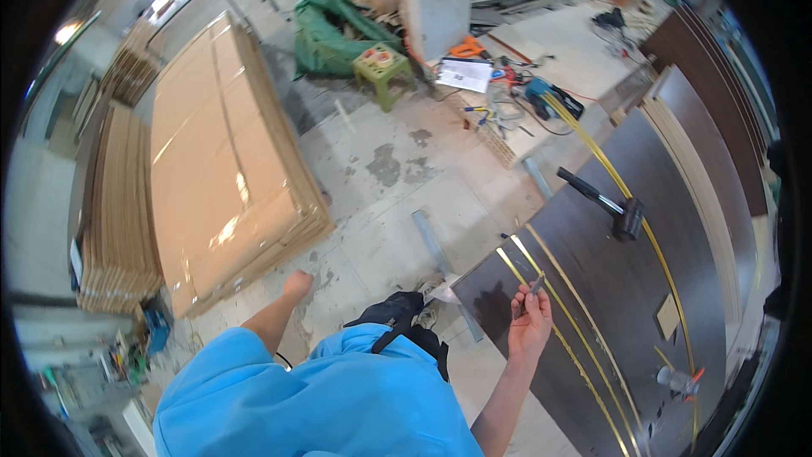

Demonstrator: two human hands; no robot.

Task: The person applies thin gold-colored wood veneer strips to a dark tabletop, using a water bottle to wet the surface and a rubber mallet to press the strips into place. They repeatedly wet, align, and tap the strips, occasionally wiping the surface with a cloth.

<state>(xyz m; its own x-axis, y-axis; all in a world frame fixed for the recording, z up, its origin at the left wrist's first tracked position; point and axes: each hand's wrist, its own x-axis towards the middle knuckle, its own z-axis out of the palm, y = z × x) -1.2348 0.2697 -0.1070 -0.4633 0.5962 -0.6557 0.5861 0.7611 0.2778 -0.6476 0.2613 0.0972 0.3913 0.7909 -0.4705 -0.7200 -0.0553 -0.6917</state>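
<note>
- Now pinching small grey piece in nearly closed right grip, over dark panel, lower right of centre.
- Can't tell opening or contents of left grip, lower left of centre.

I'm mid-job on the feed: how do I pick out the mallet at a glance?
Find the large dark panel filling the right side of the view. Beyond the right hand, on the panel's upper part, the mallet lies with its head at a long, curving yellow strip. Unlike that thin strip, it has a chunky black head and a straight handle with a black grip.
</note>
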